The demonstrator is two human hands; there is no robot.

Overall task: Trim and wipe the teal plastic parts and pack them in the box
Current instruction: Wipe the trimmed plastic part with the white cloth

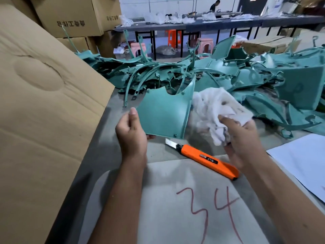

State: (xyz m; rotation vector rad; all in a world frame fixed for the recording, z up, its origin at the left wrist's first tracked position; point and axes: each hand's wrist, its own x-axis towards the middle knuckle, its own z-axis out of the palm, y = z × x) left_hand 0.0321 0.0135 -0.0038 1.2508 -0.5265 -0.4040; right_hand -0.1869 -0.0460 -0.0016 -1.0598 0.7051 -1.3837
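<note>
My left hand [131, 131] grips the lower left corner of a flat teal plastic panel [165, 111], held upright above the table. A crumpled white cloth [216, 110] is held in my right hand [241, 136], just right of the panel's edge. An orange utility knife [207, 160] with its blade out lies on the table below the panel. A big heap of teal plastic parts [219, 73] covers the table behind. The cardboard box flap [44, 111] rises at the left.
A grey sheet marked "34" in red [193, 199] lies in front of me. White paper [302, 161] sits at the right. Stacked cartons [73, 16] stand at the back left; a long bench [211, 23] with a person is far behind.
</note>
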